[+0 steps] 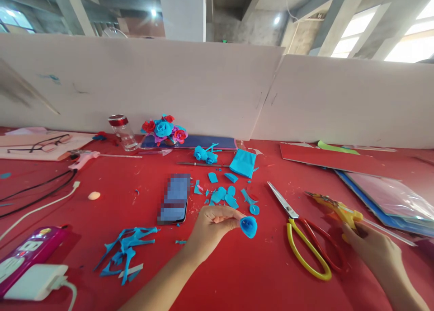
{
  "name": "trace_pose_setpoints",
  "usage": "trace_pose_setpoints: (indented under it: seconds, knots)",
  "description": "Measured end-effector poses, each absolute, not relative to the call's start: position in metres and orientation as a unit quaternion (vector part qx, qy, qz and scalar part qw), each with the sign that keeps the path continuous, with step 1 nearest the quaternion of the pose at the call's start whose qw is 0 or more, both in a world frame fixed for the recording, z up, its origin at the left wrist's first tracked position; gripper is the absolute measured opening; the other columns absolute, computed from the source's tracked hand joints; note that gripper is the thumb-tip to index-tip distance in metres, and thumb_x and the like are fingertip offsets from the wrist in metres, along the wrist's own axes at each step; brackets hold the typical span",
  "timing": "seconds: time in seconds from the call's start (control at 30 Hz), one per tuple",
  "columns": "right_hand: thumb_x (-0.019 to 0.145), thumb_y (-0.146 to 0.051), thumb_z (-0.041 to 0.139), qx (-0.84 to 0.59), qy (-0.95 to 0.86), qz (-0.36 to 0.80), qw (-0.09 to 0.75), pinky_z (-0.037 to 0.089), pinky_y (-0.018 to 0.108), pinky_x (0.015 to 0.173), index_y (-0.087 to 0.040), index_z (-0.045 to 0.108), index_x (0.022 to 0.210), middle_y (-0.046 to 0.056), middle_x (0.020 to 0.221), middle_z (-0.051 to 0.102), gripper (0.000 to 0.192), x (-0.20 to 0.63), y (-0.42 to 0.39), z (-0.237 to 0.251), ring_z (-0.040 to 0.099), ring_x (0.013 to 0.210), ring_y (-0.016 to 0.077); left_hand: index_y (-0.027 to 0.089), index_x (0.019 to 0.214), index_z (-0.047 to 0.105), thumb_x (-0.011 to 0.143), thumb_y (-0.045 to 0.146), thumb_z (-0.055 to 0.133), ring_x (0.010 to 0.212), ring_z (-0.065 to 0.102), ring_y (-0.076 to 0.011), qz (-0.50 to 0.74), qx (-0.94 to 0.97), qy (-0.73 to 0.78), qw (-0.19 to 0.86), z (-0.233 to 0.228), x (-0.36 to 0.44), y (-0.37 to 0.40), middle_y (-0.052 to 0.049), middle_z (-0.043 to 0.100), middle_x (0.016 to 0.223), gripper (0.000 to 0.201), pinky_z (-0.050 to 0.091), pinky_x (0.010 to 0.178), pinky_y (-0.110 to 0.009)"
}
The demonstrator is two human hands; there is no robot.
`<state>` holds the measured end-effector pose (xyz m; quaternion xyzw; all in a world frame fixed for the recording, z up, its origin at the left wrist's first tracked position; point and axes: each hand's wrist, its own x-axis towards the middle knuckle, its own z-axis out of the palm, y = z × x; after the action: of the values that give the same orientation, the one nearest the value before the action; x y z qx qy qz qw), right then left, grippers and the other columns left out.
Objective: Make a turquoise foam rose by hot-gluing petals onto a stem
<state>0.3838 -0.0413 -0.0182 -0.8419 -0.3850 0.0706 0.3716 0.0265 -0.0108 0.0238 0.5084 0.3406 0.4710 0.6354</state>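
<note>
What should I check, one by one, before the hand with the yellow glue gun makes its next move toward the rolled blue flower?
1. Left hand grips the rolled blue flower firmly: ok, pinched at the fingertips.
2. Right hand has the yellow glue gun: ok, the hand is on it.
3. Nozzle points away from the fingers: ok, it points left, short of them.
4. Scissors out of the path: not ok, they lie open between both hands.
5. Glue gun hot and loaded: cannot tell.
6. Loose blue petals within reach: ok, just beyond the left hand.
</note>
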Motion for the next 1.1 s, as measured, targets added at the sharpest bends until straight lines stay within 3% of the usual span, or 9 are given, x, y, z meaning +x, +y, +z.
trace_pose_setpoints:
  seconds: [0.2,0.33,0.47,0.7,0.93,1.1]
  knots:
    - [0.072,-0.040,0.054,-0.858,-0.433,0.014,0.275,0.033,0.035,0.060,-0.026,0.050,0.058,0.007,0.059,0.062,0.020,0.371,-0.045,-0.022,0.058,0.068,0.0289,0.024,0.064,0.075,0.069,0.023,0.073,0.076,0.067,-0.0208,0.462,0.525,0.353,0.622,0.022,0.027,-0.011,-0.002,0.074,0.073,0.005,0.050,0.070,-0.029]
    - [0.075,-0.045,0.047,-0.869,-0.439,0.003,0.229,0.035,0.034,0.062,-0.026,0.050,0.063,0.009,0.067,0.064,0.022,0.377,-0.045,-0.027,0.061,0.076,0.0303,0.024,0.070,0.075,0.073,0.018,0.069,0.076,0.068,-0.0204,0.464,0.590,0.416,0.514,0.017,0.028,-0.009,-0.002,0.075,0.077,0.010,0.052,0.073,-0.029]
    - [0.065,-0.054,0.044,-0.884,-0.419,0.040,0.205,0.039,0.035,0.063,-0.025,0.055,0.069,0.009,0.072,0.068,0.031,0.387,-0.040,-0.031,0.062,0.082,0.0339,0.026,0.074,0.075,0.075,0.013,0.065,0.077,0.069,-0.0186,0.476,0.637,0.431,0.426,0.008,0.029,-0.007,0.001,0.075,0.079,0.017,0.054,0.074,-0.028]
    - [0.052,-0.063,0.037,-0.898,-0.388,0.059,0.200,0.041,0.038,0.067,-0.023,0.058,0.074,0.011,0.079,0.070,0.051,0.392,-0.037,-0.031,0.061,0.090,0.0371,0.025,0.075,0.075,0.076,0.011,0.065,0.076,0.071,-0.0165,0.491,0.657,0.407,0.402,0.002,0.030,-0.008,0.002,0.075,0.078,0.017,0.056,0.072,-0.023]
    - [0.050,-0.064,0.035,-0.896,-0.389,0.062,0.205,0.042,0.037,0.067,-0.025,0.056,0.073,0.009,0.075,0.069,0.049,0.385,-0.039,-0.026,0.062,0.088,0.0343,0.026,0.073,0.072,0.077,0.011,0.064,0.079,0.071,-0.0169,0.552,0.638,0.345,0.410,0.001,0.030,-0.009,0.005,0.074,0.074,0.017,0.050,0.093,-0.031]
    - [0.051,-0.064,0.035,-0.896,-0.390,0.064,0.203,0.042,0.038,0.066,-0.025,0.055,0.073,0.009,0.074,0.068,0.049,0.386,-0.040,-0.028,0.062,0.087,0.0350,0.025,0.074,0.071,0.077,0.009,0.064,0.083,0.071,-0.0173,0.568,0.646,0.324,0.393,0.003,0.029,-0.011,0.004,0.075,0.078,0.018,0.051,0.094,-0.031]
